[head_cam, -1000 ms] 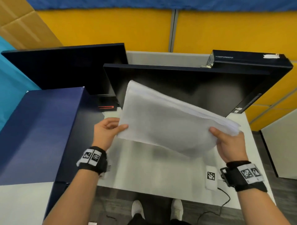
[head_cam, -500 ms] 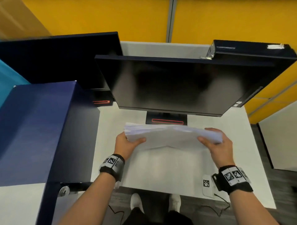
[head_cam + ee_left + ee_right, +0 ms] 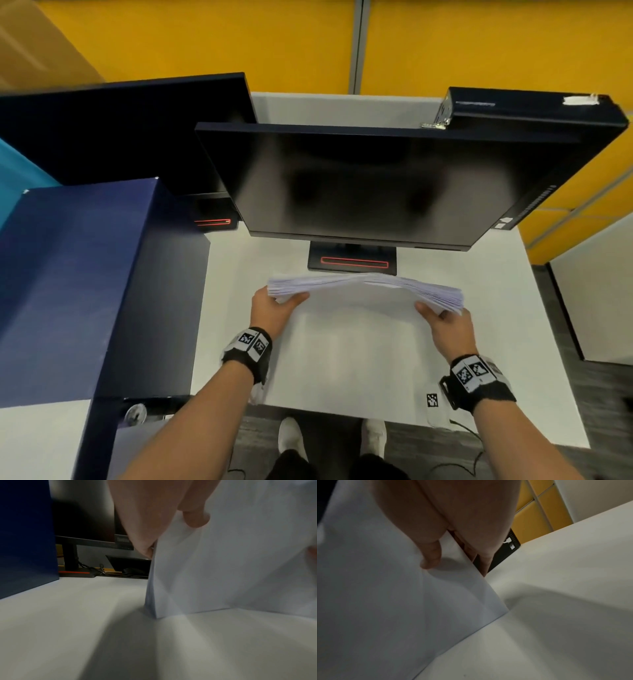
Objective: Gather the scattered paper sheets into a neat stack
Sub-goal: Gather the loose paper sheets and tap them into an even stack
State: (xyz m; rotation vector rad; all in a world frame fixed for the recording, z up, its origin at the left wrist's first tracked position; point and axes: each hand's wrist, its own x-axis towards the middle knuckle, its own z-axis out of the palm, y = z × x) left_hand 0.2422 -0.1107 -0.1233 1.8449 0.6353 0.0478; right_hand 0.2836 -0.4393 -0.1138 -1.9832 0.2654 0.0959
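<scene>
1. Two hands hold one bundle of paper sheets upright on its long edge. The bundle stands on the white desk, just in front of the nearer monitor's base.
2. On one end, the left hand pinches the bundle with its thumb on the near face and its fingers curled behind. The right hand grips the other end the same way.
3. In both wrist views the bottom edge touches the desk, so I judge this to be the squaring step, with the sheets being tapped level.
4. Along the top the sheet edges fan out unevenly and the middle bows upward, so the stack is not yet neat.
5. The next move probably calls for a looser grip so the sheets can settle, another tap, and then laying the bundle flat.
6. Counted: one bundle, whose sheets are too many and too fine to number, two monitors, one dark blue box on the left, and one small tag near the desk's front edge. No loose sheets show elsewhere.
</scene>
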